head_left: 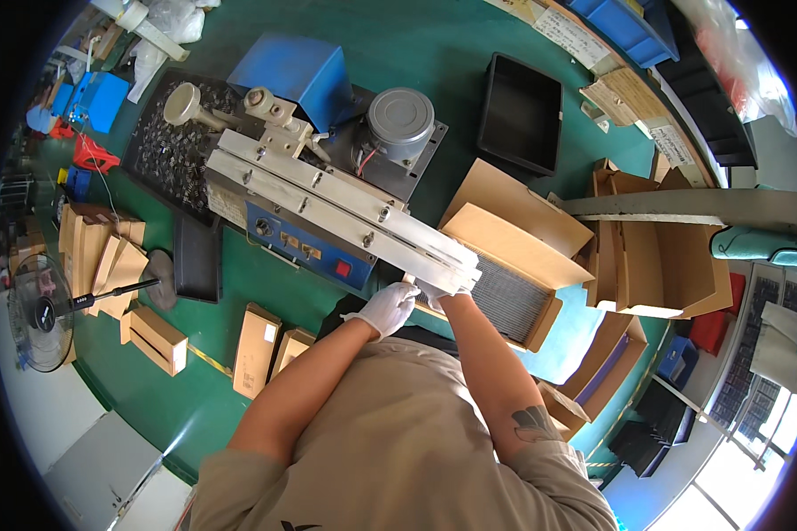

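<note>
My left hand point(387, 310), in a white glove, is beside the lower end of a long metal rail point(319, 211) on a machine. Its fingers are curled together, and what they pinch, if anything, is too small to make out. Close to its right, my right hand point(434, 293), also gloved in white, reaches under the ends of white strips point(452, 264) that stick out from the rail. Those strips hide most of its fingers. Just right of it, an open cardboard box point(547, 326) holds rows of thin grey pieces point(510, 296).
The machine has a blue control panel point(306, 249) with a red switch, a blue housing point(294, 78) and a round grey drum point(401, 122). A tray of small dark parts point(164, 164) lies left. A black bin point(521, 115) stands behind; a fan point(44, 311) and cartons point(257, 350) are left.
</note>
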Demonstrator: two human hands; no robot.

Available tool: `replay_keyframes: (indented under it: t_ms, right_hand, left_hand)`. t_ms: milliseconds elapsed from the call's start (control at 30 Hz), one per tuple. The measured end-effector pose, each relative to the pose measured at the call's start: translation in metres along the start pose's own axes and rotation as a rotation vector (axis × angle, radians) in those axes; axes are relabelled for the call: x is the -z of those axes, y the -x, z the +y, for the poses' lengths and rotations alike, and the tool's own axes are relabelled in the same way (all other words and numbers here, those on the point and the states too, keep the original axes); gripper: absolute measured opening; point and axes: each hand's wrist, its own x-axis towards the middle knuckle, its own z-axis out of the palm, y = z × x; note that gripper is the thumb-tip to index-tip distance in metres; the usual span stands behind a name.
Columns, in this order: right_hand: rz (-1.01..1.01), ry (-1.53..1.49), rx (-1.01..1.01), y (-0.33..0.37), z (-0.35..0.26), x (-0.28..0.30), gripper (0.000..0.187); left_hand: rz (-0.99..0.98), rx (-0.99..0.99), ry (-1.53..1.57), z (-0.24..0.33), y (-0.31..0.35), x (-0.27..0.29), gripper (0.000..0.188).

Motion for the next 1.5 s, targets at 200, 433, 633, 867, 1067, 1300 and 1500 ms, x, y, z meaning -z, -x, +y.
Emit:
replay_keyframes:
  t_ms: [200,433,633,867,1067,1300,1500]
  right_hand:
    - [-0.081,0.046,-0.092,0.003,-0.016,0.039,0.044]
    - [-0.034,0.047,-0.034,0.008,-0.014,0.046,0.041]
    - [-0.029,0.005,-0.08,-0.005,-0.004,0.035,0.034]
    - [-0.07,0.078,-0.051,-0.008,-0.002,0.03,0.036]
    - [-0.092,0.045,-0.048,-0.001,-0.007,0.042,0.047]
    - [-0.14,0.069,-0.068,-0.007,-0.006,0.04,0.047]
    - [-0.147,0.024,-0.045,-0.001,-0.005,0.043,0.057]
  left_hand:
    - [0.048,-0.086,-0.036,-0.002,0.002,-0.001,0.027]
    - [0.085,-0.09,0.029,0.001,0.002,-0.001,0.024]
    - [0.043,-0.072,0.103,-0.003,0.003,-0.001,0.028]
    - [0.104,-0.22,0.002,-0.009,0.002,-0.004,0.026]
    - [0.106,-0.255,-0.065,-0.011,0.003,-0.005,0.028]
    - [0.096,-0.121,0.016,-0.001,0.005,-0.004,0.022]
    - [0.102,-0.156,0.02,-0.006,0.005,-0.006,0.022]
